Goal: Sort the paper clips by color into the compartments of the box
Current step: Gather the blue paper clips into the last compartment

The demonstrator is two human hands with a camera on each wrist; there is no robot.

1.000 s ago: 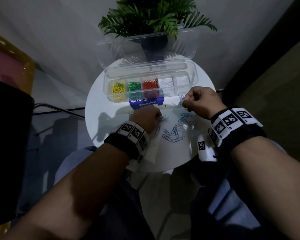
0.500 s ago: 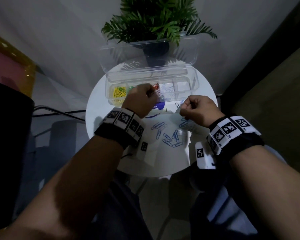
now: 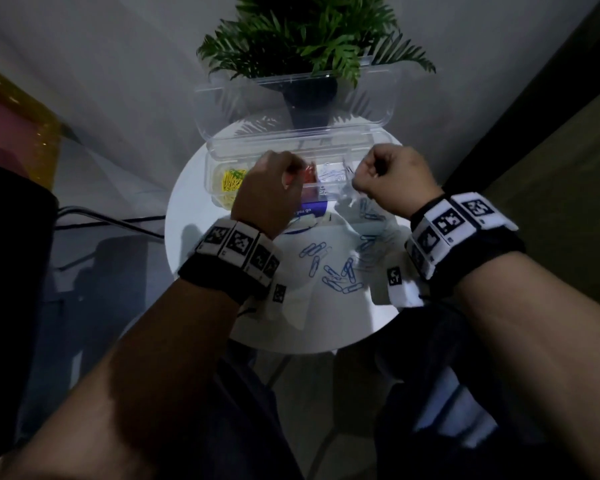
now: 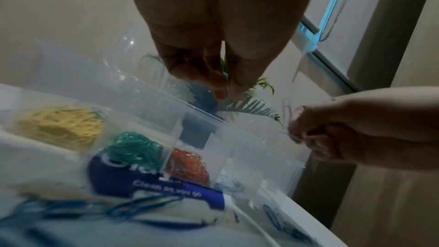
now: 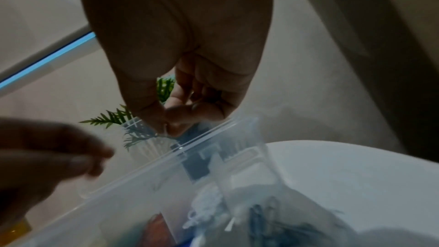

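Pinching a pale wire paper clip [image 4: 287, 109] between thumb and curled fingers, the person's right hand [image 3: 392, 181] hovers over the right end of the clear plastic compartment box [image 3: 257, 152], the clip standing up above the knuckles in the left wrist view. The left hand [image 3: 269, 192] hangs above the middle compartments with fingertips [image 4: 215, 84] drawn together and pointing down; whether anything sits between them I cannot tell.

Below the hands, the box lies across the 12 o'clock side of the round white table [image 3: 201, 244], its transparent lid [image 3: 222, 109] tipped open behind it. From left to right the compartments hold a heap of yellow paper clips [image 3: 231, 180], a heap of green paper clips [image 4: 136, 148], a heap of orange-red paper clips [image 4: 188, 165] and a small heap of whitish paper clips [image 3: 333, 174]. A dark blue label with white lettering [image 4: 142, 185] shows at the front of the box.

Loose blue paper clips [image 3: 338, 271] are scattered on the table at the centre, nearer the person than the box, with more towards 2 o'clock under the right wrist. A green fern-like plant in a dark pot [image 3: 309, 39] stands at 12 o'clock behind the lid. Both wrists wear black bands with white marker tiles [image 3: 238, 245].
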